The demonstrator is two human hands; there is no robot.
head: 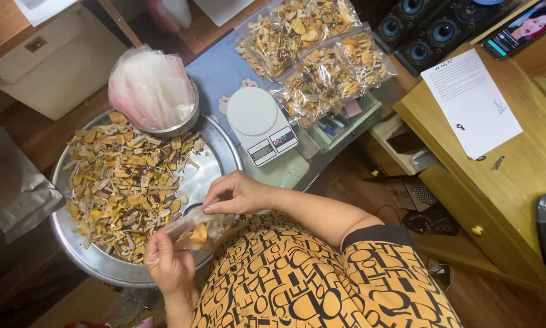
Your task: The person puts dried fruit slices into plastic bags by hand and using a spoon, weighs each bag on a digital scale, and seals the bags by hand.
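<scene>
A small clear plastic bag (203, 234), partly filled with dried yellow and brown pieces, is held between both hands above the near rim of a large round metal tray (215, 155). My left hand (168, 261) grips the bag from below. My right hand (236, 193) pinches its top edge. A heap of the same dried mix (124, 185) covers the left part of the tray.
A metal bowl with a stack of empty clear bags (151, 88) rests on the tray's far edge. A white kitchen scale (260, 124) stands to the right, with several filled bags (318, 54) behind it. A wooden cabinet (516, 176) carries a paper sheet (470, 100) and a phone (522, 27).
</scene>
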